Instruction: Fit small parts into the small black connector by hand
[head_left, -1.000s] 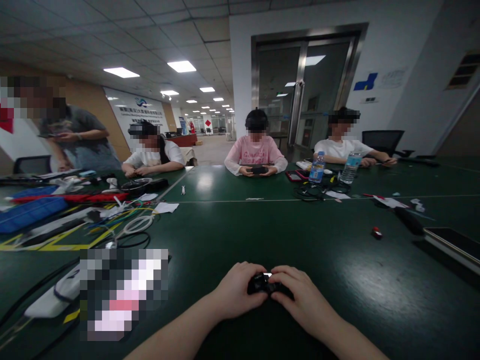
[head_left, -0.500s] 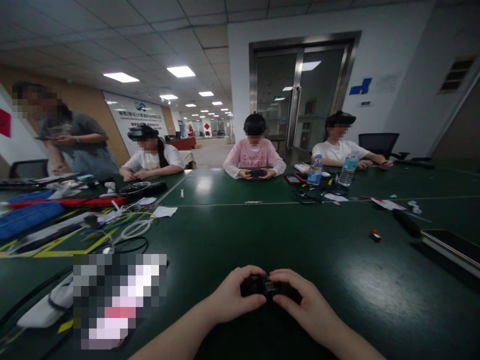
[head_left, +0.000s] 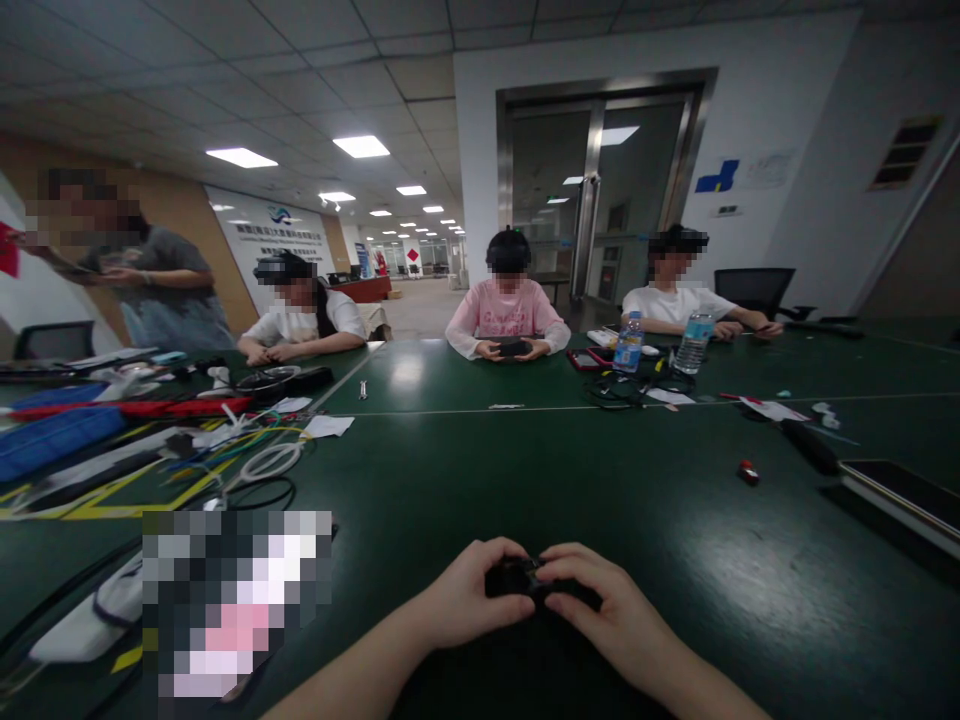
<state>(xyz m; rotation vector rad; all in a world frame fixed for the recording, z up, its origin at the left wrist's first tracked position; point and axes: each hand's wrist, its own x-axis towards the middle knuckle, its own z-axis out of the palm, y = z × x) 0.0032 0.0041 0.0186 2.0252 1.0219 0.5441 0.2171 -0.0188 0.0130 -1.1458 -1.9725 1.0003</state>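
A small glossy black object [head_left: 517, 577] sits between my two hands near the front of the green table; its kind I cannot make out. My left hand [head_left: 466, 597] curls around its left side, with the thumb below and the fingers above. From the other side, my right hand [head_left: 609, 597] grips it between thumb and fingertips. The fingers cover much of the object, and dark shadow blurs its lower outline.
On the left lie a white power strip [head_left: 90, 620], coiled cables [head_left: 271, 461] and a blue tray [head_left: 60, 443]. A small red-and-black item [head_left: 748, 472] and a thick dark-topped slab [head_left: 904, 505] lie right. Water bottles [head_left: 628, 343] stand farther back. Several people are around the table.
My right fingers have shifted slightly over the top of the black object, covering more of its middle. The left hand stays nearly still. The standing person at left has an arm raised.
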